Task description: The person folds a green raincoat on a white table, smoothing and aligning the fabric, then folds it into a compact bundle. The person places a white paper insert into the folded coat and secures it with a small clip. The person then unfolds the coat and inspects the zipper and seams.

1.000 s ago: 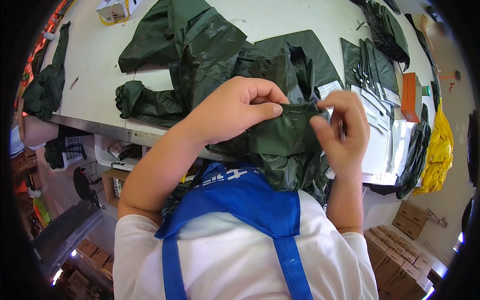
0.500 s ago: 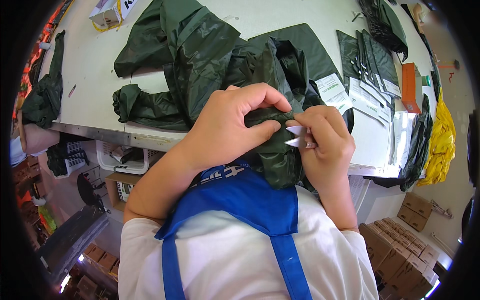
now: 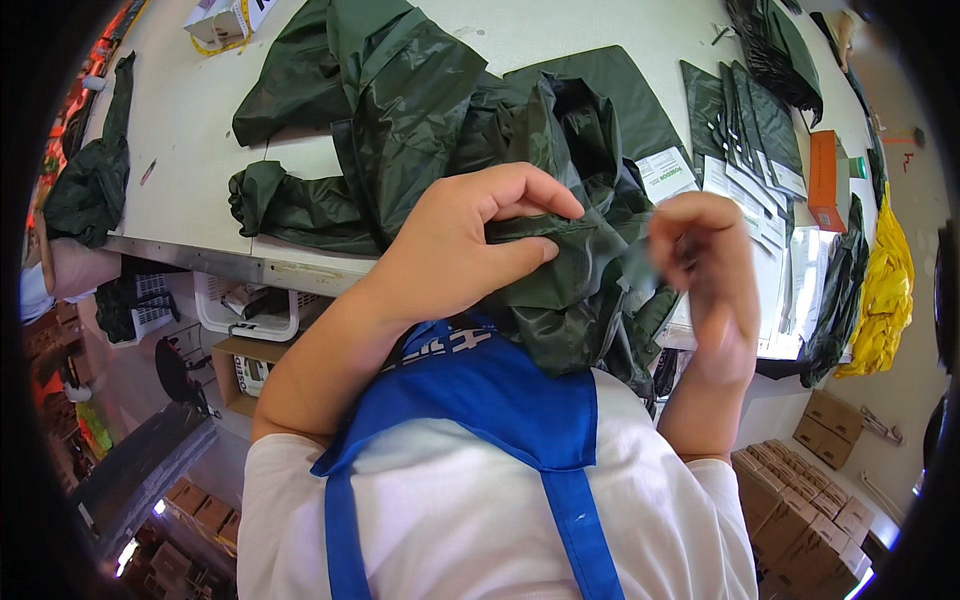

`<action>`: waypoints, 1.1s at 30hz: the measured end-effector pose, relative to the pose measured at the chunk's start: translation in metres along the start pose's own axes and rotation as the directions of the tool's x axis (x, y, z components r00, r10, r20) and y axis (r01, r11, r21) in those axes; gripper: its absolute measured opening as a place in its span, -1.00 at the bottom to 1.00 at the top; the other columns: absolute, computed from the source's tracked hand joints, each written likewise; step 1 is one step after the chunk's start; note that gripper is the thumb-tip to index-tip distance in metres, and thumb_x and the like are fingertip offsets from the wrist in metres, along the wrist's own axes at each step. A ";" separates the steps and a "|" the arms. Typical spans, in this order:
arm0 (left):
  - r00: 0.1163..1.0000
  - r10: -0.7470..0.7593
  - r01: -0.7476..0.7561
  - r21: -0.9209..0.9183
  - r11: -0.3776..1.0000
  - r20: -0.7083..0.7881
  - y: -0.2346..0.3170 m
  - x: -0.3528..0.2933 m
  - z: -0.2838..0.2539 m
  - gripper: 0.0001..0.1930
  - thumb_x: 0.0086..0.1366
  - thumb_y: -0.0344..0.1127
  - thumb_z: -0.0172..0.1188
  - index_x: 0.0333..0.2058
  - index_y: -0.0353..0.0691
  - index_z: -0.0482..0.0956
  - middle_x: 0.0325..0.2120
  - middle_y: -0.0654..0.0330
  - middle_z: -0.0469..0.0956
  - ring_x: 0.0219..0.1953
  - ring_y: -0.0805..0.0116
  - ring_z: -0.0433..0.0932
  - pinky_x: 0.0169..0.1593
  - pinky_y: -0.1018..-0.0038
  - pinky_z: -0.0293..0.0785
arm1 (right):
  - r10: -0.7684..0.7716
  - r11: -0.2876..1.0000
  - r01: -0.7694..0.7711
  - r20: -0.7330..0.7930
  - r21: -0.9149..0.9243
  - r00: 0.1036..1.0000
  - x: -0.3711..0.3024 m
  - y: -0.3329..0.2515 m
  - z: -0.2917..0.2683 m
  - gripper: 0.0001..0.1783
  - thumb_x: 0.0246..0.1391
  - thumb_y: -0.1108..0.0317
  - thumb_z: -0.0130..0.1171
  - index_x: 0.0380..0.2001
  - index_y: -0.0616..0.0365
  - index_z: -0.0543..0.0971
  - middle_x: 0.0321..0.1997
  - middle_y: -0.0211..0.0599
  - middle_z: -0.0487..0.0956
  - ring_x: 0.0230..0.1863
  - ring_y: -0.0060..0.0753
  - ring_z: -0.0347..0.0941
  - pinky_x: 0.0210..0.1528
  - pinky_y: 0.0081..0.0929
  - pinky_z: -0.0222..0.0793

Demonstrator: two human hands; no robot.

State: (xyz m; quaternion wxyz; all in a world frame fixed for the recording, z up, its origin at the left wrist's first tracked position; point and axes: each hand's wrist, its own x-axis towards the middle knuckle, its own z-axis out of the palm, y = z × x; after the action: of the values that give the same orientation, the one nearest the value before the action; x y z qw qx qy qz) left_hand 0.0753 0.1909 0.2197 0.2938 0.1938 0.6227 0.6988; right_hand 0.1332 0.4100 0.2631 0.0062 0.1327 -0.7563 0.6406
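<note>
A dark green, shiny waterproof garment (image 3: 405, 100) lies bunched on the table, its near part hanging over the edge against my apron. My left hand (image 3: 450, 235) pinches a fold of it between thumb and fingers. To the right of that fold, my right hand (image 3: 712, 270) is raised off the fabric with its fingers curled, smeared by motion. The thread snips (image 3: 637, 264) in it show now only as a pale blur beside the fingers.
Flat dark green packs with white paper labels (image 3: 735, 195) lie to the right. Beyond them are an orange box (image 3: 827, 180) and yellow fabric (image 3: 882, 290). White baskets (image 3: 210, 310) stand under the table; another person's arm (image 3: 80, 268) is at far left.
My right hand has pulled away from the fold to the right, taking the snips with it. My left hand keeps its pinch on the garment, almost unmoved.
</note>
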 end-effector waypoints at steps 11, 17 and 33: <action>0.999 -0.052 0.052 -0.023 0.998 0.007 0.001 -0.001 0.003 -0.71 0.14 -0.58 0.19 -0.12 -0.37 0.48 -0.25 0.22 0.57 -0.18 0.58 0.51 -0.07 0.63 0.42 | -0.200 0.804 0.118 -0.078 -0.583 0.977 -0.002 0.023 0.007 -0.67 -0.30 0.46 0.41 -0.33 0.19 0.63 -0.41 -0.29 0.56 -0.44 -0.33 0.48 -0.38 -0.47 0.39; 0.997 -0.077 0.078 -0.053 0.996 0.026 0.004 -0.002 0.004 -0.70 0.13 -0.60 0.18 -0.12 -0.38 0.48 -0.26 0.21 0.58 -0.18 0.57 0.51 -0.07 0.63 0.42 | -0.266 0.749 0.190 -0.025 -0.634 0.964 0.000 0.022 0.007 -0.65 -0.34 0.41 0.41 -0.33 0.15 0.63 -0.45 -0.33 0.57 -0.45 -0.31 0.47 -0.40 -0.42 0.31; 0.996 -0.049 0.052 -0.038 0.998 0.081 0.003 -0.001 0.005 -0.67 0.11 -0.65 0.12 -0.10 -0.39 0.46 -0.20 0.17 0.56 -0.11 0.53 0.51 -0.01 0.60 0.40 | -0.119 0.988 0.136 -0.205 0.073 0.972 -0.009 0.049 0.005 -0.69 -0.18 0.38 0.41 -0.32 0.25 0.59 -0.40 -0.35 0.56 -0.41 -0.53 0.44 -0.34 -0.64 0.32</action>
State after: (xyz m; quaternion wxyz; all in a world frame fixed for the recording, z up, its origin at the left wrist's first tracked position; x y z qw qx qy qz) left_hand 0.0787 0.1935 0.2238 0.3400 0.1998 0.6009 0.6953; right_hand 0.1328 0.4138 0.2132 0.1175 0.1162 -0.7134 0.6810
